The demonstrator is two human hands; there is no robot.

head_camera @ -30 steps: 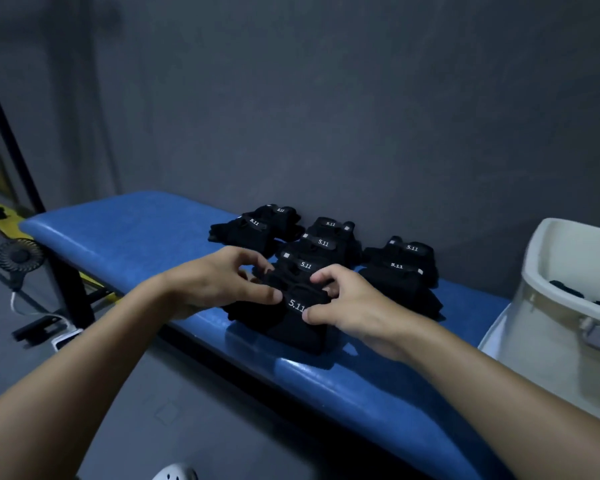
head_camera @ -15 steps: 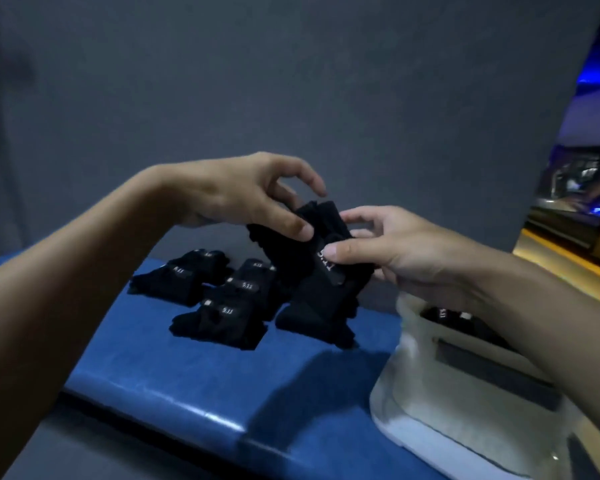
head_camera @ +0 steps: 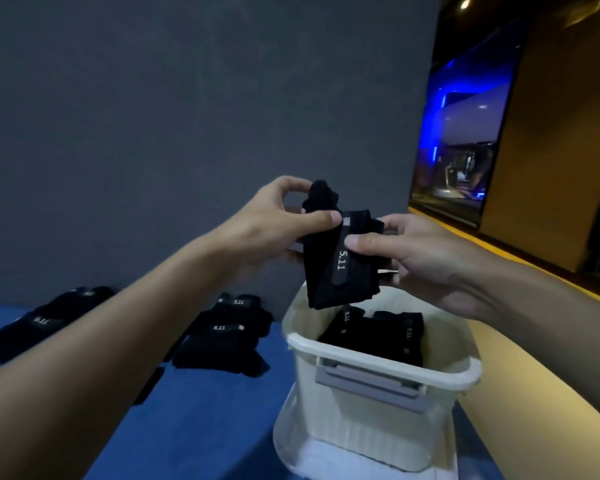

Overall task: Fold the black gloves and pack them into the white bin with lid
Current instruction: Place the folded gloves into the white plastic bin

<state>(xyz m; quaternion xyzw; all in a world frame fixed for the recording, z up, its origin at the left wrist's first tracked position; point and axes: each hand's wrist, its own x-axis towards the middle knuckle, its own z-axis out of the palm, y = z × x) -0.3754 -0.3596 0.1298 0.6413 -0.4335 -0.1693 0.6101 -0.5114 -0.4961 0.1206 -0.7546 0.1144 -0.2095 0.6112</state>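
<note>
My left hand [head_camera: 274,221] pinches the folded black gloves [head_camera: 336,265] at their top, and my right hand [head_camera: 416,258] pinches the strap side; below both sits the white bin [head_camera: 361,424]. Soft and light, I judge: hold across the fold, or it unfolds.

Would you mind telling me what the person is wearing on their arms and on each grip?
Nothing visible: the left grip and right grip are ungloved, no rings seen; the left forearm and right forearm are bare, without sleeves, watch or bands.
</note>
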